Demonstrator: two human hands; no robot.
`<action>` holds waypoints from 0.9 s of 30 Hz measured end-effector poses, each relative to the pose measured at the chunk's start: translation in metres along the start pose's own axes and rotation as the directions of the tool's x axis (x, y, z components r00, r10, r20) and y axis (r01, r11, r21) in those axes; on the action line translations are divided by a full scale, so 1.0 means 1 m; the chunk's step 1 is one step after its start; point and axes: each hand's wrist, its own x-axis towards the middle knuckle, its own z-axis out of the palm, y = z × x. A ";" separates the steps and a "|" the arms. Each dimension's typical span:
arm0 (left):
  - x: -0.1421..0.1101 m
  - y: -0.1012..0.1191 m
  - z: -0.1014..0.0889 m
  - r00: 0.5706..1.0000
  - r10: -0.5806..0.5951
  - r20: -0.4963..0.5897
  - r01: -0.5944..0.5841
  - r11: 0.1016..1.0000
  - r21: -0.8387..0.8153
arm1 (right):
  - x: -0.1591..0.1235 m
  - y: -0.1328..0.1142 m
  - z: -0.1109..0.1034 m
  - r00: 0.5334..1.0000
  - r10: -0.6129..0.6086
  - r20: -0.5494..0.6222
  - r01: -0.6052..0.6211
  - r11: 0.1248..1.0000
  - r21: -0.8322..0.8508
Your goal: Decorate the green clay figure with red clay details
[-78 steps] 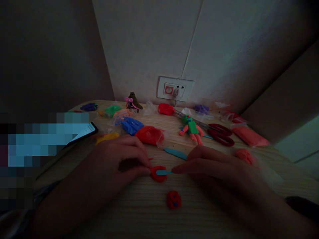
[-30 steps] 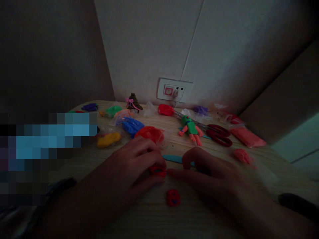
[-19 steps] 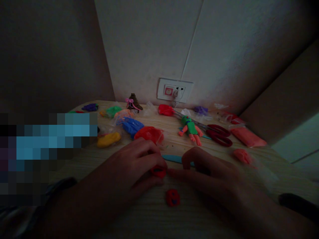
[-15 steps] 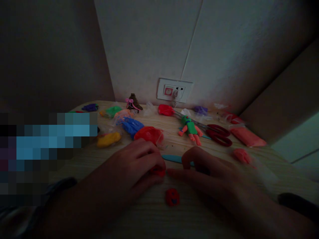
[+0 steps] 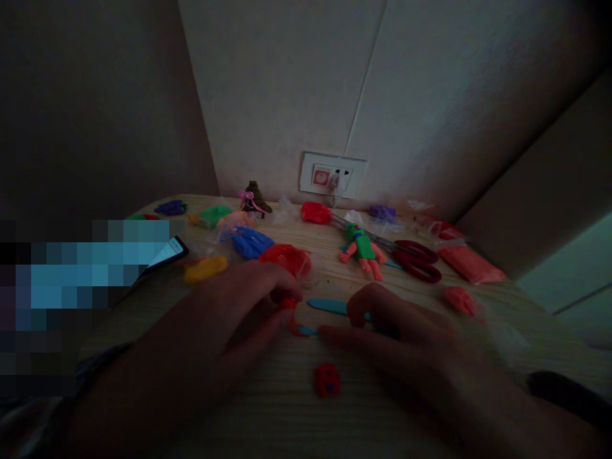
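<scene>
My left hand point(image 5: 234, 306) is curled round a piece of red modelling clay point(image 5: 288, 305), pinched between thumb and fingers. My right hand point(image 5: 396, 331) is closed too, palm down, and a thin blue modelling tool point(image 5: 308, 331) sticks out from its fingertips, its tip touching or very close to the red clay. Under the right fingers lies a wider blue clay knife point(image 5: 327, 306), partly hidden. In front of both hands rests a small red clay head point(image 5: 327, 380) with dark blue features.
Behind the hands lie a green and pink clay figure point(image 5: 363, 250), red-handled scissors point(image 5: 415, 258), and bags of red point(image 5: 287, 260), blue point(image 5: 251, 243) and yellow clay point(image 5: 205, 270). A brown clay piece with a pink bow point(image 5: 253, 199) stands by the wall. A phone point(image 5: 167, 255) is at left.
My left hand has shifted left and turned with the red clay, uncovering the thin blue tool's tip. The right hand stays nearly in place. A phone edge now shows at left.
</scene>
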 end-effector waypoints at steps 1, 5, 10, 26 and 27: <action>0.001 0.000 0.000 1.000 0.013 -0.006 -0.013 1.000 0.008 | 0.000 0.000 0.000 1.000 -0.001 -0.002 0.001 1.000 -0.004; 0.002 -0.001 -0.002 0.999 0.051 -0.011 -0.051 0.998 0.023 | 0.001 0.000 -0.002 0.999 -0.016 0.048 0.016 1.000 0.002; -0.001 0.000 -0.004 0.991 0.030 -0.130 -0.024 0.999 0.047 | 0.001 0.001 -0.003 0.999 -0.007 0.047 0.007 1.000 -0.002; -0.007 -0.006 0.003 0.947 0.321 0.019 -0.316 0.918 0.237 | -0.001 0.001 0.001 0.999 -0.005 0.052 0.004 1.000 0.019; -0.009 -0.007 0.005 0.925 0.379 0.021 -0.367 0.880 0.303 | -0.001 0.001 0.002 0.999 -0.003 0.052 0.001 1.000 0.023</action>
